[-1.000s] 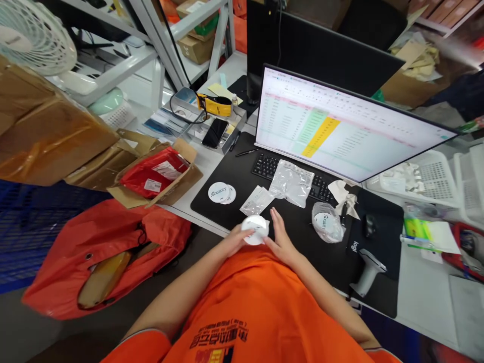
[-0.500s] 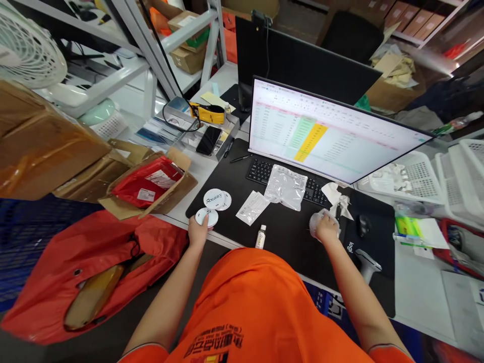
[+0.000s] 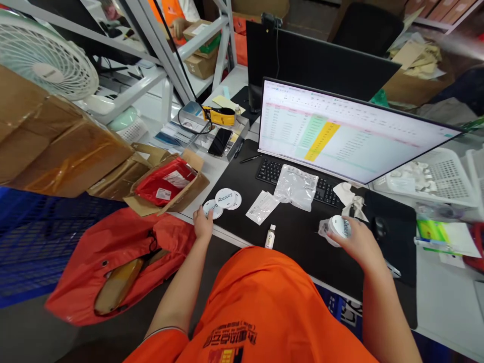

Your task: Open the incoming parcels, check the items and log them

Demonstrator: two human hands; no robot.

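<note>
My left hand is at the desk's left edge, with its fingers round the near side of a round white piece and the thumb over its rim. Black lettering marks this piece. Two similar round white pieces overlap just behind it. On the right, my right hand grips a white-topped round container lettered "beauty". Crinkled clear plastic sits against its left side. Between my hands a small white-capped bottle lies by the desk's front edge. Flat white packets are behind it.
A clear pouch covers part of the keyboard below the monitor. Crumpled white paper and a mouse are at right. An open carton with red packages stands left, above a red bag.
My right hand has turned and moved in, and the container's lettered white top now shows. The round piece at my left hand has shifted lower, partly behind its neighbour. The camera view has swung left.
</note>
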